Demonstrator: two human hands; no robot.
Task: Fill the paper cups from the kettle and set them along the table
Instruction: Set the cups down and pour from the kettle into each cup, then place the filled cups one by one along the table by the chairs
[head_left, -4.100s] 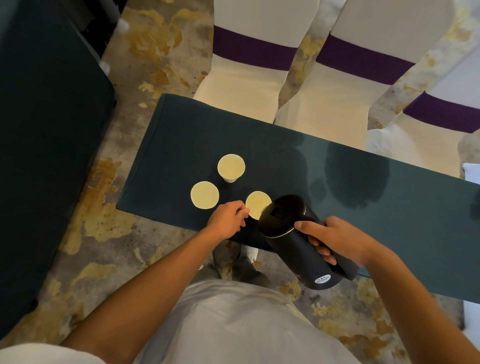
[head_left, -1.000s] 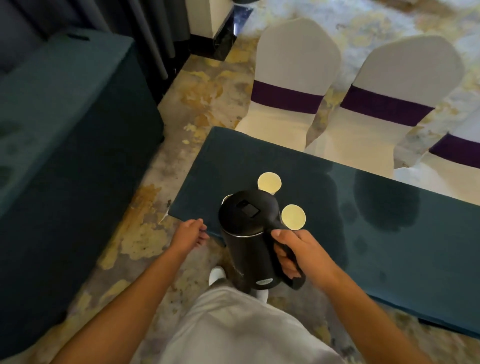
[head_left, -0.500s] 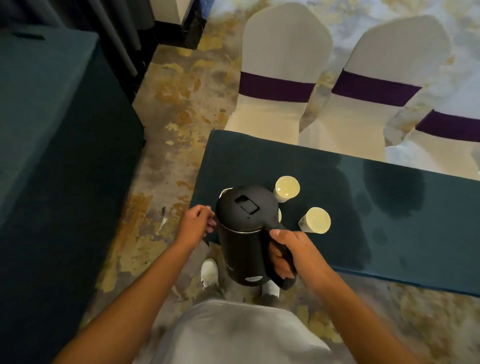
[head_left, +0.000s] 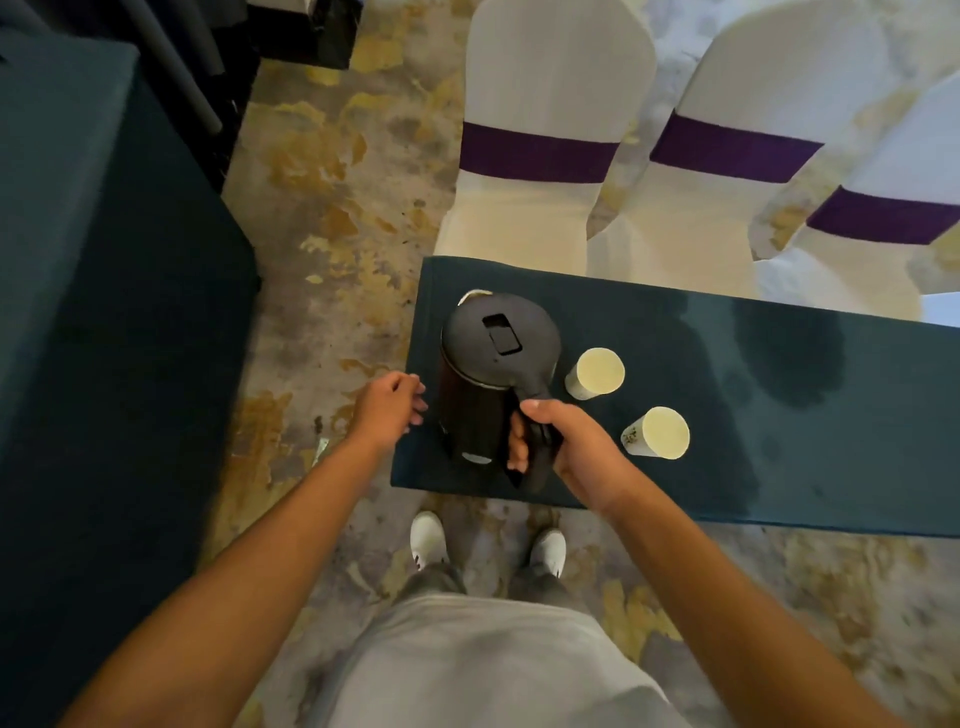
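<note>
Right hand (head_left: 574, 447) grips kettle (head_left: 493, 364) handle; two paper cups (head_left: 595, 373) full

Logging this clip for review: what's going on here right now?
A person stands at the end of a dark green table. Their right hand grips the handle of an upright black kettle; the left hand hovers beside it, holding nothing. Two paper cups stand right of the kettle; a third cup's rim peeks from behind.

A banquet or function hall; chairs (head_left: 550, 156) in white covers with purple sashes stand at a narrow table (head_left: 779, 415) draped in dark green cloth; patterned carpet (head_left: 322, 208) underfoot.
</note>
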